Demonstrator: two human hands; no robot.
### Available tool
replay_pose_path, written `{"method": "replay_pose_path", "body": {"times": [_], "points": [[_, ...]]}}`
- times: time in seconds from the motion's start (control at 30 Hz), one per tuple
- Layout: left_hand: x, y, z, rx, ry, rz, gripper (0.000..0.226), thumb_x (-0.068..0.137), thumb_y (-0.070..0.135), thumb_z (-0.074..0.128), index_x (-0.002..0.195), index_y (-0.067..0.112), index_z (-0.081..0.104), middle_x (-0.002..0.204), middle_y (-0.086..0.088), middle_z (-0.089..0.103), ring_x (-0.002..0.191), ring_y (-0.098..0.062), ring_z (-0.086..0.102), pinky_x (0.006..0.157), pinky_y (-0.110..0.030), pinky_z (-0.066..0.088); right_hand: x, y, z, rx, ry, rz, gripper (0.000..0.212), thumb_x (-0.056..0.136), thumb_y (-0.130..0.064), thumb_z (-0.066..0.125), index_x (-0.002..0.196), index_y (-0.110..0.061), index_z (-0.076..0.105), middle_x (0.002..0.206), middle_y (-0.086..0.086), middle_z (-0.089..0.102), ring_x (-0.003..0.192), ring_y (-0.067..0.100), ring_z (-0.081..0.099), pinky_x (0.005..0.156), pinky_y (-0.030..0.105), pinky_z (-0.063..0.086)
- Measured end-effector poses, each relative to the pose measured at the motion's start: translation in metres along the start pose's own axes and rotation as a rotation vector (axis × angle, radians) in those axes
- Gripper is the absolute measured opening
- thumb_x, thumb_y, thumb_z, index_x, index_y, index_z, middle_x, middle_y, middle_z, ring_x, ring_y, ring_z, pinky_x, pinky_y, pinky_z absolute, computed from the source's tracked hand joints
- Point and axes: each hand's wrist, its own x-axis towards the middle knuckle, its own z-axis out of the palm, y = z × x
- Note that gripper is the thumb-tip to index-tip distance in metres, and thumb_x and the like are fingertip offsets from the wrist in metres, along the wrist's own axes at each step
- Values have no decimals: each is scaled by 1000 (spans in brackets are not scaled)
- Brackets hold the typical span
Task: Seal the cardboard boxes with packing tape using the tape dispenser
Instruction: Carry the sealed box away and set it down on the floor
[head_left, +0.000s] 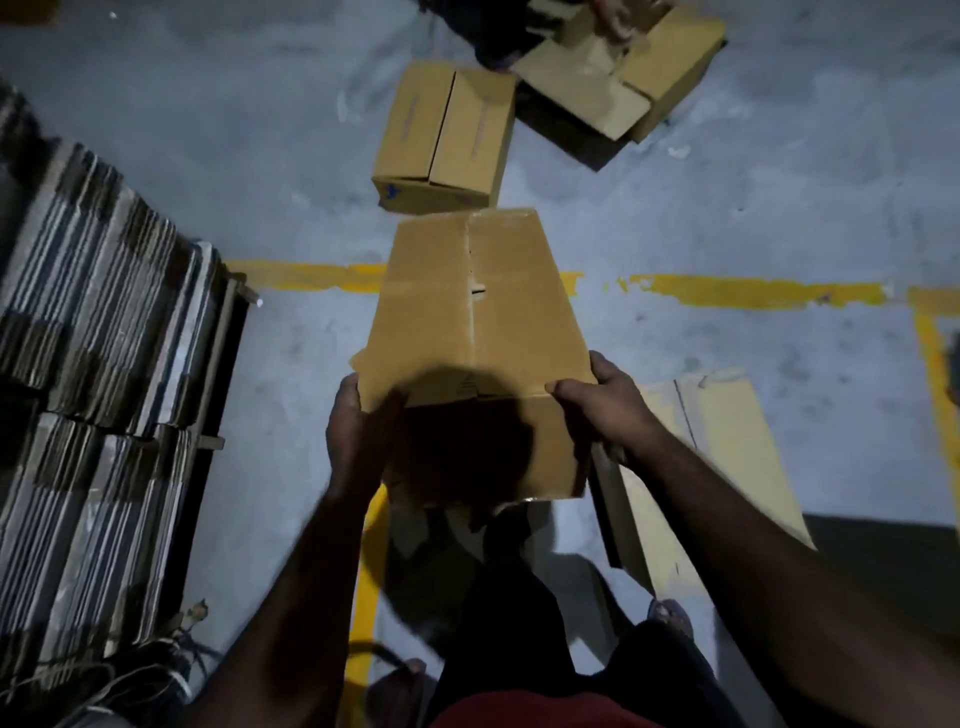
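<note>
**Box held in both hands, no tape dispenser in sight**

The box (478, 312) was held up off the floor at the centre of the view, its closed flaps facing up and tilted away toward 12 o'clock. The left hand (358, 431) gripped its near left corner, thumb laid across the shadowed near face. The right hand (602, 405) clamped the near right corner, thumb on the top edge and fingers curled round the side.

It looked light and probably empty, stiff along its edges but likely to give in the middle of the flaps. The corners seemed the safest places to hold it.

The middle seam showed a small gap, and I could not tell whether tape covered it. The left hand's fingers were blurred and mostly hidden behind the box. A second box (447, 135) lay at 12 o'clock. At 1 o'clock an open box (623, 78) was cut off by the frame, with another person's hand (615, 21) on it. A stack of flattened cardboard (93, 338) stood at 9 o'clock.
</note>
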Motion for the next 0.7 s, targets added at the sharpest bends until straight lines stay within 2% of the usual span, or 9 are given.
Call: {"method": "replay_pose_path", "body": {"times": [0.07, 0.13, 0.17, 0.23, 0.37, 0.5, 0.63, 0.7], "points": [[-4, 28, -8, 26, -22, 53, 59, 84, 60, 71, 133, 31, 55, 122, 12, 62, 109, -15, 58, 87, -33, 49, -13, -24, -12, -63, -9, -58, 50, 68, -24, 84, 111, -21, 58, 101, -4, 72, 94, 22, 71, 82, 38, 59], [-10, 49, -13, 15, -50, 81, 67, 76, 67, 74, 131, 33, 60, 127, 14, 62, 118, -12, 58, 99, -36, 50, -30, -49, -24, -187, -11, -136, 67, 68, -26, 88, 124, -31, 52, 117, -16, 64, 105, 10, 64, 94, 30, 52], [-15, 61, -16, 27, -59, 95, 71, 69, 72, 74, 128, 33, 64, 128, 14, 63, 120, -11, 58, 104, -39, 49, -37, -58, -31, -268, 26, -170, 75, 70, -28, 88, 134, -33, 51, 124, -14, 61, 111, 9, 61, 97, 28, 48], [-23, 83, -20, 73, -78, 128, 74, 62, 77, 74, 122, 34, 69, 128, 13, 66, 122, -11, 58, 107, -40, 48, -54, -78, -49, -426, 116, -211, 68, 72, -35, 86, 134, -33, 56, 123, -2, 64, 114, 17, 60, 97, 30, 48], [-42, 139, -14, 120, -163, 249, 74, 61, 75, 75, 122, 34, 70, 131, 9, 67, 124, -13, 59, 107, -38, 47, -103, -99, -95, -501, 251, -226, 58, 75, -43, 83, 128, -34, 62, 127, -2, 65, 118, 18, 57, 98, 34, 48], [-75, 204, 9, 116, -216, 421, 58, 71, 61, 82, 119, 30, 74, 128, 3, 69, 121, -15, 60, 94, -30, 48, -168, -100, -145, -395, 437, -215, 54, 75, -46, 81, 125, -37, 63, 110, 0, 67, 106, 17, 62, 89, 33, 52], [-132, 271, 33, 45, -271, 583, 52, 71, 59, 83, 113, 30, 76, 124, 5, 70, 112, -7, 59, 91, -30, 49, -242, -100, -194, -273, 636, -273, 67, 56, -69, 74, 117, -43, 63, 112, -4, 68, 106, 14, 65, 91, 41, 55], [-167, 301, 44, -1, -278, 672, 51, 71, 59, 83, 112, 30, 76, 120, 6, 71, 106, -4, 56, 87, -28, 48, -283, -103, -219, -260, 741, -307, 63, 60, -65, 75, 118, -42, 64, 112, -4, 69, 106, 15, 64, 91, 44, 55]]}}
